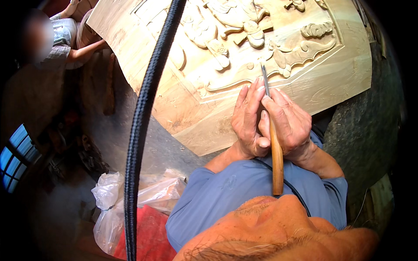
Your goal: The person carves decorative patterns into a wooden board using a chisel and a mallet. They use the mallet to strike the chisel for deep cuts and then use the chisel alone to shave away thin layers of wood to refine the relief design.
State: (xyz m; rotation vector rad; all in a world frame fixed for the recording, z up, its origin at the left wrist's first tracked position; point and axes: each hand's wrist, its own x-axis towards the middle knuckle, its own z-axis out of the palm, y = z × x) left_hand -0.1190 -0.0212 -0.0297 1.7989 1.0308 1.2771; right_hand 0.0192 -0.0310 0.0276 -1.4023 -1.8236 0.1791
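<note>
A carving chisel (276,161) with a long wooden handle and a narrow steel blade slants up from my chest, its tip on the carved wood panel (183,108). My right hand (291,124) is closed around the upper handle, just below the blade. Close against it from the left, my left hand (249,122) has long, fairly straight fingers, with the fingertips pressed to the blade. Its thumb lies beside the handle. Past the tip, the pale panel carries raised figures (254,35) and a wavy raised border (300,54) inside an incised frame line.
A dark braided cord (146,100) runs down across the view, left of my hands. Clear plastic bags (106,195) and a red cloth or sack (146,235) lie at lower left. Beyond the panel's far left corner sits another person (65,39). Grey stone or metal (365,117) shows at right.
</note>
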